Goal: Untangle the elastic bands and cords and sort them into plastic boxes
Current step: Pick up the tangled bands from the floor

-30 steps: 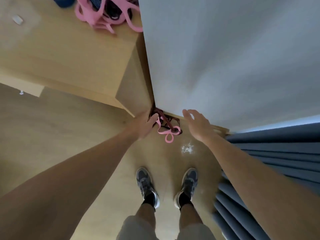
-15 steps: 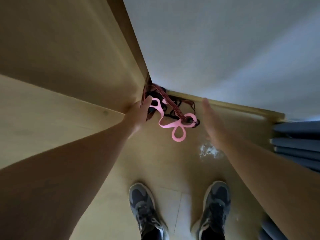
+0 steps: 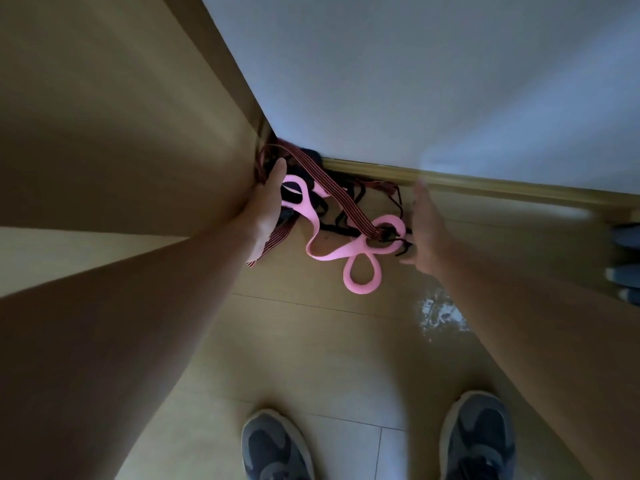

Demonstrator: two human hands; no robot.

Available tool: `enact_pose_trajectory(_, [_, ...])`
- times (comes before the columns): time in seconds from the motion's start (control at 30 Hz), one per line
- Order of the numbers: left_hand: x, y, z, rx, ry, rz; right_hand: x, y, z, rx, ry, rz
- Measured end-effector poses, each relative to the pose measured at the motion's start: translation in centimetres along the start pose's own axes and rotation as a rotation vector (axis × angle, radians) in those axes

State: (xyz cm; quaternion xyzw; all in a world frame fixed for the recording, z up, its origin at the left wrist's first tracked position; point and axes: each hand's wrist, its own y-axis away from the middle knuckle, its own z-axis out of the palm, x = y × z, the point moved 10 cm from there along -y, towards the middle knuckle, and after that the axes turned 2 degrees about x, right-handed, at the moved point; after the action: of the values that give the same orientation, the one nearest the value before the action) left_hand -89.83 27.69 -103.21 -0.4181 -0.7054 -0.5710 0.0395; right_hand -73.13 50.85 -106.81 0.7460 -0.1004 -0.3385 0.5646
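Note:
A tangle lies on the floor in the corner between a wooden cabinet side and the wall. It holds a looped pink elastic band [image 3: 330, 254], a red-and-black striped strap [image 3: 332, 188] and thin black cords [image 3: 343, 230]. My left hand [image 3: 266, 199] reaches into its left side, with straight fingers lying on the pink band and the strap. My right hand [image 3: 426, 230], blurred and with fingers spread, is at the tangle's right end, its thumb beside the black cord ends. No plastic box is in view.
The wooden cabinet side [image 3: 138, 133] rises on the left and a white wall [image 3: 415, 81] with a wooden baseboard [image 3: 485, 183] stands behind. Blue curtain folds [image 3: 627, 271] hang at the right edge. My two grey shoes [image 3: 277, 445] [image 3: 478, 438] stand on the floor below.
The view has dropped much closer to the floor. My left hand has slid further onto the tangle, and my right hand has come in to its right end.

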Motion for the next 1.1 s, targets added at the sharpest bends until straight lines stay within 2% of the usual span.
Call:
enact_pose_trajectory(0.17, [-1.2, -0.5, 2.4, -0.102, 0.034, -0.154, -0.4, -0.8, 2.5, -0.157, 0.028, -0.087])
enact_pose_trajectory(0.27, [-1.5, 0.0, 4.9, -0.230, 0.001, -0.172, -1.0, -0.5, 4.7, -0.223, 0.039, -0.144])
enact_pose_trajectory(0.4, [-2.0, 0.7, 8.2, -0.328, -0.033, -0.177, -2.3, 0.7, 8.3, -0.338, -0.081, -0.200])
enact_pose_trajectory(0.6, [-2.3, 0.6, 9.9, -0.307, 0.121, -0.163, -1.4, 0.1, 10.1, -0.268, -0.229, -0.135])
enact_pose_trajectory(0.77, [-2.4, 2.1, 10.7, -0.329, 0.244, -0.117, -0.6, 0.7, 9.9, -0.278, -0.162, -0.120])
enact_pose_trajectory(0.83, [-2.4, 2.9, 10.5, -0.280, 0.317, -0.108, 0.2, 1.5, 9.7, -0.269, -0.149, -0.095])
enact_pose_trajectory(0.93, [-1.7, 4.3, 9.5, -0.158, 0.354, -0.043, 0.2, 3.7, 9.4, -0.246, -0.200, -0.148])
enact_pose_trajectory(1.1, [0.4, 9.2, 7.6, -0.093, 0.317, 0.036, -1.5, 9.2, 8.0, -0.143, -0.130, -0.301])
